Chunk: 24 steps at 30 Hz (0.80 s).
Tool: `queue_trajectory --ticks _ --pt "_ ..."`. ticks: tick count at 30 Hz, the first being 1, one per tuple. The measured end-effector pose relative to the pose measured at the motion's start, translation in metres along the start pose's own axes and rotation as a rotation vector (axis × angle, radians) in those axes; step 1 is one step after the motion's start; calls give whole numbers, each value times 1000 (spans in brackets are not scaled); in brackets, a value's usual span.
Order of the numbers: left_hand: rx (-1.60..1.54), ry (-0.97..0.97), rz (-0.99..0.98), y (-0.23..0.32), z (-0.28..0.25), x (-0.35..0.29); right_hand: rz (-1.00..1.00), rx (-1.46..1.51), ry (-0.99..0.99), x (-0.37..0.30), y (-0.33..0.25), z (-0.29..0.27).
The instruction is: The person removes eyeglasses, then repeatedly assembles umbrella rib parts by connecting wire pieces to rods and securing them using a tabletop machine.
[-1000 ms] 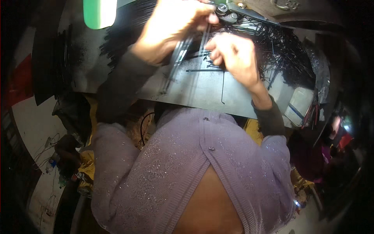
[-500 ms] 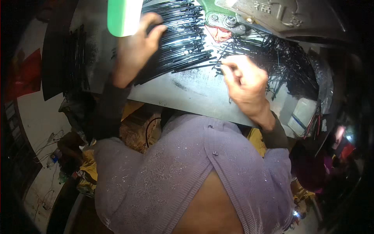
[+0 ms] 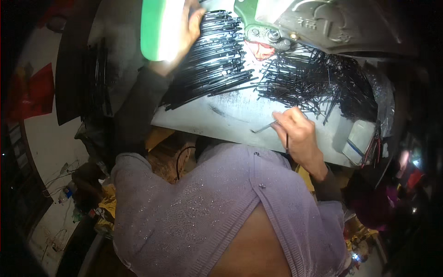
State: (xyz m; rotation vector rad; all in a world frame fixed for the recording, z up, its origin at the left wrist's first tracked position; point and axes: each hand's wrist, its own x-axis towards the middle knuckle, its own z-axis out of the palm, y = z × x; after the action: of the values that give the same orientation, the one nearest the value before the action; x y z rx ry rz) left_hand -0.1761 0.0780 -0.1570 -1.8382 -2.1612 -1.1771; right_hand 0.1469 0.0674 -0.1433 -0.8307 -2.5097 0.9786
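Near the front of the metal table (image 3: 203, 121), my right hand (image 3: 297, 134) is closed, thumb and fingers pinching a thin black wire (image 3: 263, 128) whose bent end sticks out to the left. My left hand (image 3: 188, 37) is at the upper left edge of a row of black wires (image 3: 212, 57) laid side by side. Its thumb and a finger show apart, while a green and white lamp (image 3: 154, 30) hides part of the hand. A loose, tangled heap of black wires (image 3: 295, 76) lies beyond my right hand.
A green machine (image 3: 249, 11) with bolts and a grey metal cover (image 3: 323, 23) stands at the back. Red cloth or plastic (image 3: 260, 50) sits under its bolts. A pale box (image 3: 359, 141) is at the right edge, beside clear plastic (image 3: 383, 101). More black strips (image 3: 98, 78) lie far left.
My right hand has come nearer and slightly right, away from the heap, and a wire now shows in its fingers. The left hand has moved farther away, up along the row and behind the lamp.
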Motion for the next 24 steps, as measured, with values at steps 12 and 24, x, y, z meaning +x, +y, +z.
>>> queue_trajectory --ticks 12,24 --pt "-125 -24 261 -3 -3 9 18 124 148 39 2 2" --pt "-385 -23 42 58 28 -49 363 727 116 93 -3 14"
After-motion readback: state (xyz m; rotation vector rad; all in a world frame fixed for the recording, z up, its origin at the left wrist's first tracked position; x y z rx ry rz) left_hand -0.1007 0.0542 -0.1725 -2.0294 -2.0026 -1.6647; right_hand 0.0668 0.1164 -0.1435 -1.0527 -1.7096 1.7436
